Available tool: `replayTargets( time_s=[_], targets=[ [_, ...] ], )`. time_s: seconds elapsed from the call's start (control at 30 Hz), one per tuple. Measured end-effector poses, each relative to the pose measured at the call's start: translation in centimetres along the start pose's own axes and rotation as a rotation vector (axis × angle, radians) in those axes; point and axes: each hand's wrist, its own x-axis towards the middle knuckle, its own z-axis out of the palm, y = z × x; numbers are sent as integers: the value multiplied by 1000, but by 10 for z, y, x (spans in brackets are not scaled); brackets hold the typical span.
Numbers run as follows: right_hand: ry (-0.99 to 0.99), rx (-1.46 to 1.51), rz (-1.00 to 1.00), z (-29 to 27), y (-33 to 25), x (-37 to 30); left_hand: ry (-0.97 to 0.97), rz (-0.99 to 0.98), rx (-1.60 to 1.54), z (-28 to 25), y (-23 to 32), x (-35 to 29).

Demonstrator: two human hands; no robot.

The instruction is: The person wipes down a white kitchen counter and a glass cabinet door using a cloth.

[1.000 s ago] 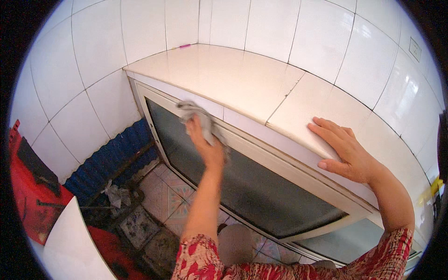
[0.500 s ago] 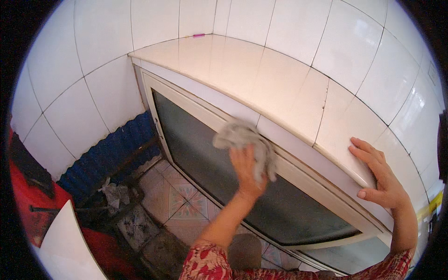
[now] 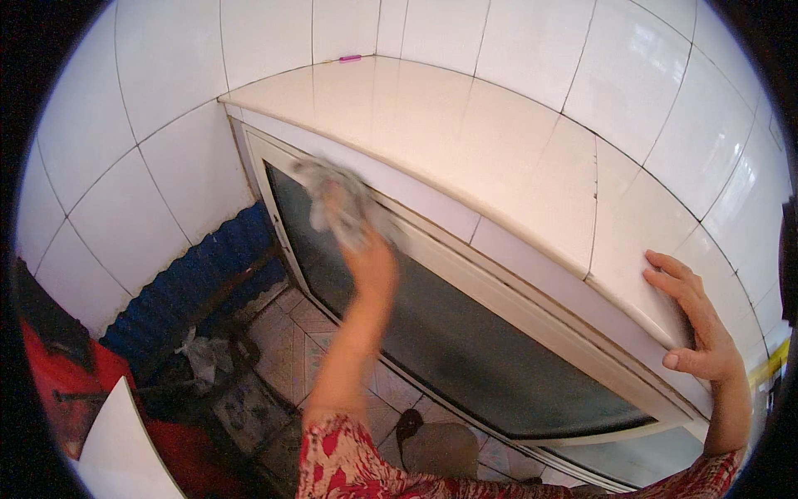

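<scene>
A crumpled grey cloth (image 3: 338,200) is bunched under my left hand (image 3: 366,258), whose fingers are closed on it and blurred by motion. Hand and cloth press on the upper rail of a white-framed sliding door (image 3: 490,303) with a dark glass panel, near its left end. My right hand (image 3: 697,316) lies open at the right end of the cream tiled ledge (image 3: 465,158) above the door. Its fingers rest on the top surface, while the thumb sits against the front edge.
White tiled walls (image 3: 174,50) rise behind and to the left. A small pink object (image 3: 350,58) lies at the ledge's far corner. Blue corrugated sheet (image 3: 187,270), a grey plastic bag (image 3: 205,358), a red object (image 3: 62,378) and a white curved panel (image 3: 123,445) stand at lower left.
My left hand has swept the cloth leftward along the door's upper rail, from about its middle toward the left corner. My right hand stays on the ledge edge; the view has shifted slightly.
</scene>
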Motion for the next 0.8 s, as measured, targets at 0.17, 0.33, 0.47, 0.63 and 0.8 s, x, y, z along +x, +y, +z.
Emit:
replayTargets(
  time_s=[0.17, 0.33, 0.47, 0.63, 0.8],
  targets=[
    [23, 44, 2, 4, 0, 3, -361, 196, 232, -7, 41, -96],
    [61, 59, 42, 6, 2, 7, -63, 203, 282, -10, -6, -12],
    [77, 38, 92, 7, 13, 5, 127, -389, -366, -13, -69, 76],
    [63, -20, 40, 8, 9, 9, 162, -572, -95, -52, -102, 170],
    [67, -33, 60, 10, 8, 10, 106, -522, -173, -34, -84, 96]
  ],
)
